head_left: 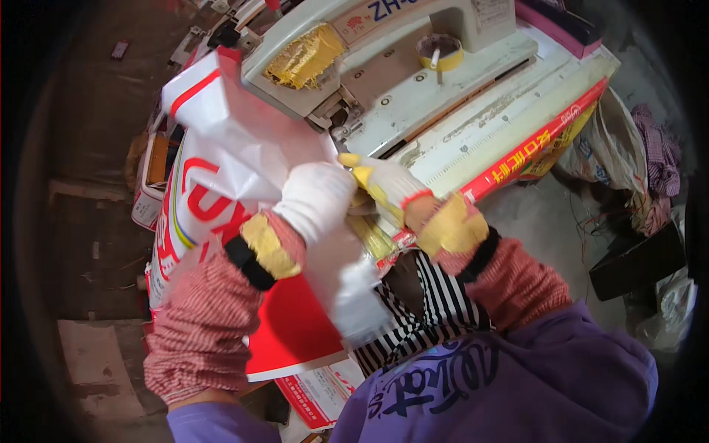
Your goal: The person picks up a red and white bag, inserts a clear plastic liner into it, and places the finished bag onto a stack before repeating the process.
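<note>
Dusty concrete floor [96, 148] lies around your workplace, with a white machine table [473, 125] in front of you and a sewing machine head [354, 52] standing on its far left corner. Your left hand [317, 199], in a white glove, is closed around the top of a white and red woven bag [221, 177] at the table's left edge. Your right hand [391, 188], in a yellow and white glove, pinches the same bag edge just beside the machine. More bags [295, 332] lie below the left edge. Cloth and plastic bags [628, 162] crowd the right side.
</note>
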The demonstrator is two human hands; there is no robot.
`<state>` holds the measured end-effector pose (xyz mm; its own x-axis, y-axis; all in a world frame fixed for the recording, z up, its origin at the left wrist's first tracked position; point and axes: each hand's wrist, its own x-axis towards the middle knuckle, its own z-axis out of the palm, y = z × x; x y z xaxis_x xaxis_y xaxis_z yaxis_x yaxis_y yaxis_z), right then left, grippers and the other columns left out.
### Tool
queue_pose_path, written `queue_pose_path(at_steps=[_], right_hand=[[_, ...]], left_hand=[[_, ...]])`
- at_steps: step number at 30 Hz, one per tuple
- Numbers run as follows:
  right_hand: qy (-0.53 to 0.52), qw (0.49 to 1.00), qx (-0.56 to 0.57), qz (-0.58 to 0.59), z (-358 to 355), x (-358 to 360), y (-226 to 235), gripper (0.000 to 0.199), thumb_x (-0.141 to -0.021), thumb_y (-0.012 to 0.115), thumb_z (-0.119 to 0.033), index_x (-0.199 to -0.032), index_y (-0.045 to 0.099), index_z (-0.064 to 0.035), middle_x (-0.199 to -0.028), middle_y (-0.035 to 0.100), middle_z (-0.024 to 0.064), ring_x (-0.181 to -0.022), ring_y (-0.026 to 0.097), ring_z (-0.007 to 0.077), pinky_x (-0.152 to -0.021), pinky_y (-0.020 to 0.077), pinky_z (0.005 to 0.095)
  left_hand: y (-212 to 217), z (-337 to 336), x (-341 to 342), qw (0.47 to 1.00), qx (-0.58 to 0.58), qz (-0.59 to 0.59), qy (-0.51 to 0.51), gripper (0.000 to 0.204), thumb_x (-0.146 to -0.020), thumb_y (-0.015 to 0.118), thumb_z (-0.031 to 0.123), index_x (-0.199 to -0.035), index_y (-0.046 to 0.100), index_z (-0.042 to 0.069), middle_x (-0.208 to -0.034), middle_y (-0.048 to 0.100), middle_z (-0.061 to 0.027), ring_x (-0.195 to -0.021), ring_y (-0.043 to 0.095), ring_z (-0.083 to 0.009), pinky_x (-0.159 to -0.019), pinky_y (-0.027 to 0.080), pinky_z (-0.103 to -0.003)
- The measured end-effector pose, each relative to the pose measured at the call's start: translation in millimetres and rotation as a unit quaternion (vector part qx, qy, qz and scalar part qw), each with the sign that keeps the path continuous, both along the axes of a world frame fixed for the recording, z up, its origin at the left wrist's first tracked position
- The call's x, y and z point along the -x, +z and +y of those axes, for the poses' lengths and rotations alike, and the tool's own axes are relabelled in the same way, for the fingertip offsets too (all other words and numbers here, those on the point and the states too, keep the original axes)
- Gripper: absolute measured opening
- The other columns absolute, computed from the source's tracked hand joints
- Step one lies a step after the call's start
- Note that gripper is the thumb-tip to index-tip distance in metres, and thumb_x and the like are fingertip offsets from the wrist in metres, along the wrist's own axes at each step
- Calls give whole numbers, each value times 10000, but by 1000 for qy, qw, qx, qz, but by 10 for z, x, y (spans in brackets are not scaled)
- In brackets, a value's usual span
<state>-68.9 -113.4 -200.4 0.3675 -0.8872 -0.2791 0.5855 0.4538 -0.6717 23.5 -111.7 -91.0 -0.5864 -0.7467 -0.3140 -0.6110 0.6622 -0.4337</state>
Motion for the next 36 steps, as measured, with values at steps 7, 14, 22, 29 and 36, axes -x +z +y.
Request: queue_pose_path(at_steps=[7, 14, 22, 29, 36], right_hand=[[54, 964, 198, 171, 418, -273, 302, 398, -817, 502, -73, -1211, 461, -40, -868, 590, 100, -791, 579, 219, -664, 511, 321], [-98, 584, 509, 624, 155, -479, 374, 448, -723, 595, -222, -1107, 501, -13, -1191, 449, 217, -1101, 426, 385, -956, 332, 431], [188, 790, 459, 360, 780, -1199, 1356, 266, -766, 577, -270, -834, 592, -14, -700, 608, 141, -692, 619, 310, -616, 486, 405], [522, 616, 557, 195, 1523, -1011, 886, 572, -822, 525, -466, -1217, 479, -56, -934, 640, 100, -764, 622, 198, -675, 489, 311], [362, 905, 118, -190, 1180, -187, 151, 663, -785, 576, -509, -1224, 410, -40, -1142, 476, 84, -1148, 450, 263, -974, 361, 443]], left_hand=[[-188, -763, -875, 971, 152, 102, 156, 128, -726, 545, 112, -744, 666, 75, -730, 643, -143, -694, 642, -293, -603, 517, -377], [1291, 1250, -1028, 963, 151, 183, -128, 202, -588, 588, 117, -773, 566, 39, -826, 575, -129, -805, 543, -295, -739, 438, -436], [707, 2703, -1910, 594, 322, 604, 424, 313, -915, 432, 170, -1119, 493, -59, -1063, 544, -77, -970, 509, -148, -875, 378, -275], [-168, 3013, -1988, 215, 71, 911, 345, 614, -893, 399, 477, -1267, 352, -7, -1188, 488, -81, -1013, 518, -185, -878, 426, -309], [-242, 3640, -2523, 152, 65, 875, 455, 300, -878, 494, 216, -1049, 562, -21, -970, 610, -84, -865, 584, -156, -795, 462, -275]])
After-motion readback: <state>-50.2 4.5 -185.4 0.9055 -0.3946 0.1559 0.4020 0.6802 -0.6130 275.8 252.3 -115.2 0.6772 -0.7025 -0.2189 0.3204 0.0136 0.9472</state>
